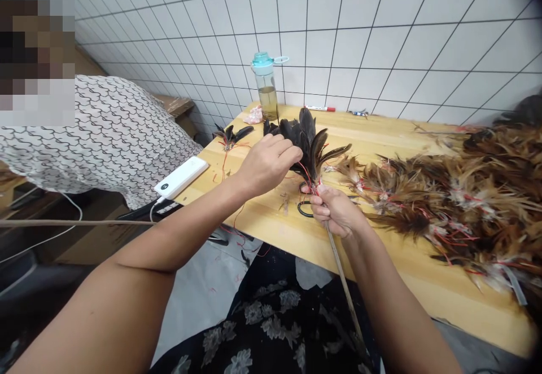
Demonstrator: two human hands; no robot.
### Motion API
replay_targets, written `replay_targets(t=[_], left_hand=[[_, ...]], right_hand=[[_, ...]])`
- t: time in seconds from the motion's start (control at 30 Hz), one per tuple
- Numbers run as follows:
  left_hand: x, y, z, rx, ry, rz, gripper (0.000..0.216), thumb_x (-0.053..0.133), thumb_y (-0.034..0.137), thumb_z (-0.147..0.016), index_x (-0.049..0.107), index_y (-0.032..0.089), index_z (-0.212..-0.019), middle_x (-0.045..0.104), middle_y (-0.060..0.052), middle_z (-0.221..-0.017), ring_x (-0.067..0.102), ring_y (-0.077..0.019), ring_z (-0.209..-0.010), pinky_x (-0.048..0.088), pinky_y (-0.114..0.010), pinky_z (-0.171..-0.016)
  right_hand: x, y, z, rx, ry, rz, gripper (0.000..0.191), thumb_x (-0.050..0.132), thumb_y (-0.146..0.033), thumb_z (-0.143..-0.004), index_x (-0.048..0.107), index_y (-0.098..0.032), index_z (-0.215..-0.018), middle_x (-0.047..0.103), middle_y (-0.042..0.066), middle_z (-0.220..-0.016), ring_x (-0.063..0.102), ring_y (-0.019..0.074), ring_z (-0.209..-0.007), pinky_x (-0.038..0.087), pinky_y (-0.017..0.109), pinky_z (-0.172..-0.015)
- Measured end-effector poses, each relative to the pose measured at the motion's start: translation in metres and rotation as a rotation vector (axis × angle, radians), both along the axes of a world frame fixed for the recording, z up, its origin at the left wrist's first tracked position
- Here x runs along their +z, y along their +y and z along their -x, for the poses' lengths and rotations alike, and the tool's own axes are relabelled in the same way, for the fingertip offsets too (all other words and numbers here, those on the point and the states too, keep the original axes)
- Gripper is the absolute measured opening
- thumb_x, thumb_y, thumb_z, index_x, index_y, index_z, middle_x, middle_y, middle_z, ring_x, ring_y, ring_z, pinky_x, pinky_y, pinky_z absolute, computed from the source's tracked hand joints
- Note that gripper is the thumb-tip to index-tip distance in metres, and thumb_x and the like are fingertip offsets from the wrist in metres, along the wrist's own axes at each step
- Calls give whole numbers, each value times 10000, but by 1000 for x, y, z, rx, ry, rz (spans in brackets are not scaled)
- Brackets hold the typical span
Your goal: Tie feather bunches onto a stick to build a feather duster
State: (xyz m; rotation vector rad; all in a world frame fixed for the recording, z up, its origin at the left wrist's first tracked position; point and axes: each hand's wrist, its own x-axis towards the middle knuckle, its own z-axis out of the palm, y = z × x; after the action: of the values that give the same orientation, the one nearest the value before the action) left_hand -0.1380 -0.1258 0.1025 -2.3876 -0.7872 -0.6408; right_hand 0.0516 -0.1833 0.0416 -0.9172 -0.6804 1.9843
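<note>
My right hand [334, 207] is closed around a thin stick [344, 275] just below a bunch of dark feathers [307, 137]. The stick slants down toward my lap. My left hand [271, 162] is at the bunch's left side, with its fingers curled together. From those fingers a red thread [305, 172] runs taut to the base of the feathers. Black loop handles [304, 209], like those of scissors, lie on the table and are partly hidden behind my right hand.
On the wooden table [271, 224], heaped brown feather bundles [457, 193] cover the right side. A small dark feather bunch [230, 137] lies left. At the back stand a water bottle [266, 89] and a red-capped marker [319, 109]. A white power bank [181, 177] and a seated person [105, 131] are left.
</note>
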Motion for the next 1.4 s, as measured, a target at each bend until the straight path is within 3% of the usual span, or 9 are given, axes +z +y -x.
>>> replay_targets(t=[0.23,0.37,0.57,0.8,1.13,1.4], left_hand=[[-1,-5,9,27,-16,-65,317,315,204,-982,600,183,-845,567,-55,-700,489,-180,-701,319,-347,-646],[-3,-6,9,-40,31,0,282,333,223,-986,602,198,-906,587,-54,-737,507,-180,-739,324,-351,-668],[-2,3,14,40,-25,60,354,269,284,-1002,604,200,-924,588,-71,-779,527,-193,-785,352,-360,-709],[-2,12,23,36,-64,101,336,288,276,-996,599,208,-890,558,-64,-747,522,-198,-800,361,-366,-737],[10,31,55,108,-128,-36,296,341,288,-983,586,200,-842,519,-65,-722,492,-203,-773,364,-375,-711],[3,16,79,195,-132,4,269,384,229,-955,603,210,-801,573,-77,-707,520,-214,-748,380,-377,-685]], right_hand=[[2,2,0,96,77,53,183,618,-280,-854,594,-129,-955,352,-86,-581,201,14,-396,162,135,-364],[3,3,1,142,118,75,159,589,-266,-875,590,-127,-952,333,-93,-584,181,9,-393,166,123,-363],[-7,5,-2,250,130,35,223,647,-333,-848,568,-135,-913,328,-93,-596,184,-4,-387,163,112,-371],[-10,5,-6,251,128,54,277,692,-346,-813,490,-158,-849,337,-99,-592,200,-5,-390,147,113,-374],[-2,7,-7,262,12,83,301,665,-355,-820,429,-173,-771,351,-95,-582,200,-1,-400,118,126,-379],[-3,7,-7,172,-113,46,331,654,-386,-807,389,-195,-757,345,-102,-563,205,4,-394,104,132,-387]])
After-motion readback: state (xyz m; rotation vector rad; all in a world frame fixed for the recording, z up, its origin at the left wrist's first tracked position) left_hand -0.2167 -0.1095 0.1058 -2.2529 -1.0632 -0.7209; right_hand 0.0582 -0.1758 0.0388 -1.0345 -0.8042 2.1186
